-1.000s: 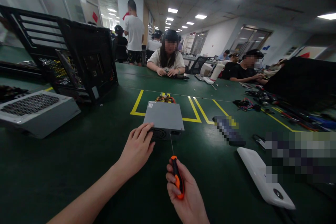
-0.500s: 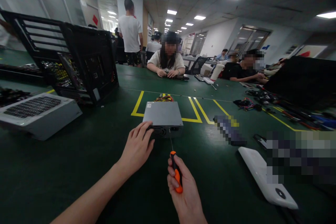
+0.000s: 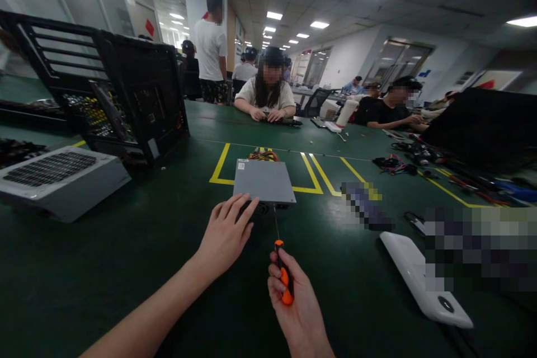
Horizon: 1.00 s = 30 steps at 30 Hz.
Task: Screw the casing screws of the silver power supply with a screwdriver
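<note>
A grey computer power supply (image 3: 264,180) stands on the green table in front of me, its bundle of coloured cables (image 3: 263,155) at the far side. My left hand (image 3: 229,229) rests its fingertips on the near left edge of the power supply, fingers apart. In my right hand (image 3: 291,291) is an orange and black screwdriver (image 3: 284,274), gripped by the handle. Its thin shaft points away from me, and the tip meets the near face of the power supply, beside the fan grille. Whether it sits on a screw is too small to tell.
An open black computer case (image 3: 138,100) stands at left, behind another power supply (image 3: 88,193). To the right lie a white oblong device (image 3: 423,279), a pixelated item (image 3: 364,207) and several cables (image 3: 394,165). Opposite, a person (image 3: 268,89) sits at the table.
The power supply has shifted slightly right and its near edge is turned a little. My left fingers have moved right along its edge, and the screwdriver tip has gone slightly right too.
</note>
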### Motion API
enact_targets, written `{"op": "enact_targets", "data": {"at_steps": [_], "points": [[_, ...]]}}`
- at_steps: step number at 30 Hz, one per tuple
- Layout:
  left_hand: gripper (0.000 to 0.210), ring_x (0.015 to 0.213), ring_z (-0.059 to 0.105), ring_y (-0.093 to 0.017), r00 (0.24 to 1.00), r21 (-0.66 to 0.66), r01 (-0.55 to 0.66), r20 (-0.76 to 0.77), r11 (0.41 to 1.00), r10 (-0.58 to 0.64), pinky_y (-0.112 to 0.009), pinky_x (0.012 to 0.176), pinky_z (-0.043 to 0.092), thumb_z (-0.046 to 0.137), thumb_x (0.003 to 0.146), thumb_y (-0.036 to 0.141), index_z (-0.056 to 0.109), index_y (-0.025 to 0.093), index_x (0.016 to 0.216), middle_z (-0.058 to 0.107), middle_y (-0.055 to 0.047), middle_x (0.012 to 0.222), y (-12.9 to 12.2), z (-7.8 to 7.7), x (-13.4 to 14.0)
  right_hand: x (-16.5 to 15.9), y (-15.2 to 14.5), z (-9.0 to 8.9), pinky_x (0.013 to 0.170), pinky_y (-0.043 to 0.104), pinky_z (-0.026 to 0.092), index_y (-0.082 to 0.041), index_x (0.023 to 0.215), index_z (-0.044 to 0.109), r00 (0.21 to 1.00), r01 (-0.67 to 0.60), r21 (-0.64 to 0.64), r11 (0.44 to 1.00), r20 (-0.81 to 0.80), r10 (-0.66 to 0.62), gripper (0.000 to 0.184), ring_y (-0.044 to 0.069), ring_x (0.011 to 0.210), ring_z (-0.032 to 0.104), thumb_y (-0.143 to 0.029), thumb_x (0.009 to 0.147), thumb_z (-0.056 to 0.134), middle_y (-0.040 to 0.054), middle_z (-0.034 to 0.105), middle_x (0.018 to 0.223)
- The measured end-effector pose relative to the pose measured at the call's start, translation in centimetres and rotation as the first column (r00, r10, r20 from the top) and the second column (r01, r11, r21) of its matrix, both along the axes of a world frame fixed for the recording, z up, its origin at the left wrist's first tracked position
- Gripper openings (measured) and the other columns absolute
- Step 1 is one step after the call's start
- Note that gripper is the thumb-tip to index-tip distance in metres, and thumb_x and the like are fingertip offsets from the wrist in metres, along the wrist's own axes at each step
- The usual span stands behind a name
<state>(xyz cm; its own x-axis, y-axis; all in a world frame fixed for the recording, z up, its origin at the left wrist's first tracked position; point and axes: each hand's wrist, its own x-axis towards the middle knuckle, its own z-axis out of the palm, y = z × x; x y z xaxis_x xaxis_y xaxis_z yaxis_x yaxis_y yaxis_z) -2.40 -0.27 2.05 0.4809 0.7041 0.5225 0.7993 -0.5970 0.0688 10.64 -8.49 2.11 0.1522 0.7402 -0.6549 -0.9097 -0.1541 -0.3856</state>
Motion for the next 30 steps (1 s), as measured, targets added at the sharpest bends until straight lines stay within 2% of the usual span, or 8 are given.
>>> {"op": "enact_targets", "data": {"at_steps": [6, 9, 13, 16, 20, 23, 26, 30], "points": [[0.052, 0.118, 0.041, -0.025, 0.997, 0.037, -0.034, -0.069, 0.999, 0.036, -0.041, 0.089, 0.039, 0.044, 0.084, 0.018, 0.032, 0.027, 0.134, 0.047, -0.007, 0.128, 0.0, 0.5, 0.0, -0.9, -0.2, 0.8, 0.04, 0.012, 0.039, -0.013, 0.094, 0.06, 0.994, -0.105, -0.094, 0.99, 0.021, 0.107, 0.018, 0.005, 0.049, 0.051, -0.024, 0.081, 0.055, 0.0025, 0.059, 0.067], [0.05, 0.117, 0.041, -0.025, 0.996, 0.024, -0.037, -0.075, 0.999, 0.039, -0.041, 0.089, 0.039, 0.043, 0.084, 0.017, 0.034, 0.027, 0.133, 0.046, -0.006, 0.129, -0.1, 0.6, -0.3, -0.9, -0.5, 0.7, 0.039, 0.012, 0.037, -0.013, 0.097, 0.06, 0.987, -0.163, -0.055, 0.985, 0.004, 0.164, 0.023, 0.006, 0.049, 0.051, -0.028, 0.084, 0.051, 0.0032, 0.059, 0.066], [0.051, 0.117, 0.041, -0.025, 0.998, 0.006, -0.031, -0.059, 1.0, 0.031, -0.042, 0.09, 0.037, 0.043, 0.084, 0.015, 0.035, 0.028, 0.133, 0.046, -0.007, 0.129, -0.2, 0.6, -0.5, -0.6, -0.7, 0.0, 0.034, 0.011, 0.028, -0.012, 0.085, 0.059, 0.995, -0.095, 0.01, 0.995, 0.008, 0.095, 0.011, 0.004, 0.045, 0.045, -0.021, 0.081, 0.055, 0.0027, 0.058, 0.065], [0.05, 0.118, 0.039, -0.025, 0.999, 0.001, -0.039, -0.032, 0.999, 0.039, -0.043, 0.092, 0.035, 0.042, 0.084, 0.017, 0.035, 0.027, 0.133, 0.045, -0.007, 0.129, -0.3, 0.3, -0.4, -0.2, -0.7, -0.2, 0.035, 0.01, 0.029, -0.011, 0.08, 0.057, 0.997, -0.072, 0.009, 0.997, 0.009, 0.071, 0.004, 0.003, 0.045, 0.045, -0.014, 0.077, 0.057, 0.0024, 0.058, 0.066], [0.049, 0.124, 0.035, -0.025, 0.998, 0.034, -0.06, -0.007, 0.998, 0.06, -0.048, 0.101, 0.025, 0.042, 0.085, 0.019, 0.035, 0.024, 0.133, 0.043, -0.008, 0.132, -0.4, -0.2, 0.3, 0.3, -0.7, -0.1, 0.04, 0.012, 0.037, -0.009, 0.089, 0.059, 0.991, -0.131, -0.033, 0.991, -0.027, 0.13, 0.018, 0.005, 0.049, 0.05, -0.025, 0.083, 0.051, 0.0039, 0.058, 0.067], [0.049, 0.128, 0.03, -0.025, 1.0, 0.057, 0.004, -0.015, 0.998, -0.003, -0.048, 0.106, 0.018, 0.04, 0.086, 0.02, 0.033, 0.021, 0.134, 0.038, -0.008, 0.137, -0.5, -0.4, 0.9, 0.2, -0.7, -0.1, 0.036, 0.011, 0.031, -0.009, 0.092, 0.059, 0.984, -0.166, 0.035, 0.986, -0.062, 0.167, 0.024, 0.003, 0.044, 0.043, -0.029, 0.085, 0.048, 0.0028, 0.055, 0.065], [0.051, 0.13, 0.026, -0.023, 0.997, 0.025, 0.074, -0.031, 0.997, -0.073, -0.044, 0.106, 0.021, 0.041, 0.085, 0.02, 0.031, 0.02, 0.135, 0.033, -0.008, 0.141, -0.7, -0.6, 1.3, 0.0, -0.7, -0.2, 0.033, 0.009, 0.025, -0.01, 0.085, 0.058, 0.989, -0.116, 0.064, 0.991, -0.089, 0.122, 0.014, 0.001, 0.04, 0.037, -0.023, 0.083, 0.052, 0.0018, 0.055, 0.065], [0.046, 0.131, 0.025, -0.025, 0.997, 0.017, 0.082, -0.018, 0.997, -0.081, -0.044, 0.103, 0.027, 0.044, 0.084, 0.02, 0.04, 0.021, 0.13, 0.03, -0.01, 0.142, -0.9, -0.7, 1.5, 0.0, -0.6, -0.2, 0.035, 0.009, 0.031, -0.01, 0.08, 0.057, 0.989, -0.112, 0.019, 0.994, -0.095, 0.113, 0.007, 0.002, 0.043, 0.042, -0.015, 0.082, 0.052, 0.0021, 0.055, 0.065]]}}
